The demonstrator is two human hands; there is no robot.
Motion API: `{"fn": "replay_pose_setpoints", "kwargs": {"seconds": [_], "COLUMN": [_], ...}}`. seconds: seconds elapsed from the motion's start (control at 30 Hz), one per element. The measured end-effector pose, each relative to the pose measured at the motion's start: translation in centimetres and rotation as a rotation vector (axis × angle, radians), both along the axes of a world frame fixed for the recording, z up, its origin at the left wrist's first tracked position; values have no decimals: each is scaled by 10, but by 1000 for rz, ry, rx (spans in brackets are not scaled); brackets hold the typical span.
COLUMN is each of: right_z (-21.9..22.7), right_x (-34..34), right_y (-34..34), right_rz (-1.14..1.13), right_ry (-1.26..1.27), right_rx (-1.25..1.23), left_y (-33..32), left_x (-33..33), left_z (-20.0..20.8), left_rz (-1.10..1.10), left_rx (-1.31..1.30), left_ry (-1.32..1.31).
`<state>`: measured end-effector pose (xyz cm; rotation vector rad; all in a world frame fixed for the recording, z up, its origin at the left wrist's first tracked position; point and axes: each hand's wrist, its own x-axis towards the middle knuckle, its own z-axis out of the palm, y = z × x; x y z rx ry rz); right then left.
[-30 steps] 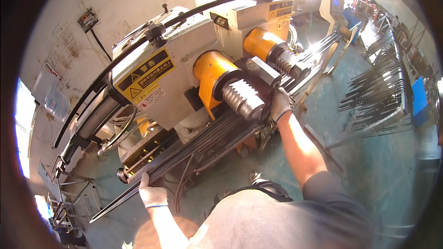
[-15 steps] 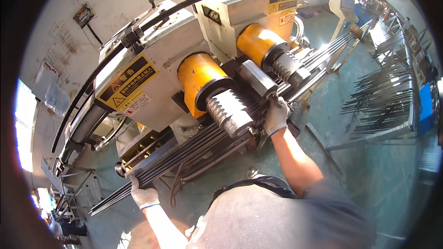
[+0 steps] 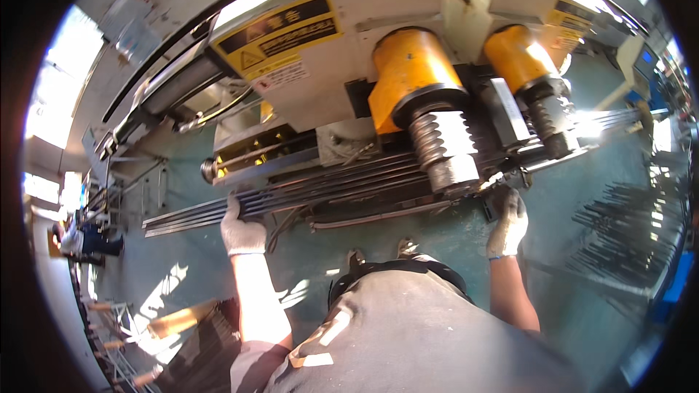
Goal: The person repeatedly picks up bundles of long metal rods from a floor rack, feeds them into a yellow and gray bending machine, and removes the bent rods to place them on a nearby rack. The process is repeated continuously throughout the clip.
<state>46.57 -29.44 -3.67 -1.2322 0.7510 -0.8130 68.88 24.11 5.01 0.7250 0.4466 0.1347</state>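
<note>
Left hand (image 3: 242, 233), white-gloved, fingers wrapped up around the left part of a bundle of long dark metal rods (image 3: 320, 188); thumb side toward the body. Right hand (image 3: 507, 222), also gloved, raised to the underside of the rods just below the ribbed steel roller (image 3: 445, 149); cannot tell whether those fingers close on a rod or only press against it. Rods lying roughly level across the front of a grey machine (image 3: 342, 44), left ends jutting free past the left hand, right ends running on under a second roller (image 3: 551, 118) into glare. Two yellow cylinders (image 3: 408, 73) just above the rollers. Yellow-and-black warning label (image 3: 280, 33) on the machine's upper face. Green-painted floor (image 3: 626, 247) below; more dark rods stacked well apart at far right (image 3: 641, 211). Another person (image 3: 84, 239) at far left, small.
</note>
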Motion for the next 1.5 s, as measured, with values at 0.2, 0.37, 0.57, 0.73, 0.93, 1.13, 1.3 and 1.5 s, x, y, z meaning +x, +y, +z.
{"fn": "replay_pose_setpoints", "kwargs": {"seconds": [0.2, 0.37, 0.57, 0.73, 0.93, 1.13, 1.3, 1.5], "right_z": [-45, -90, -115, -144, -307, -251, -140, -129], "right_x": [-15, -14, -42, -63, -156, -176, -132, -100], "right_y": [11, 10, 50, 100, 96, 155, 215, 207], "right_rz": [-43, 305, 222, -56, 415, 334, 108, 288], "right_ry": [286, 514, 551, 127, 367, 537, 835, 984], "right_rx": [126, -68, 68, 1107, 204, 429, 233, 128], "left_y": [-33, -41, 62, 241, 431, 453, 446, 453], "left_x": [-13, -21, 2, 32, 54, 62, 40, 32], "left_z": [1, 7, 5, 6, 1, 8, 11, 12], "left_rz": [57, -120, -25, 165, 297, 124, 9, -60], "left_rx": [-97, -51, -308, -142, -87, 66, 213, 495], "left_ry": [59, -17, -34, -34, -109, -182, -139, 12]}}
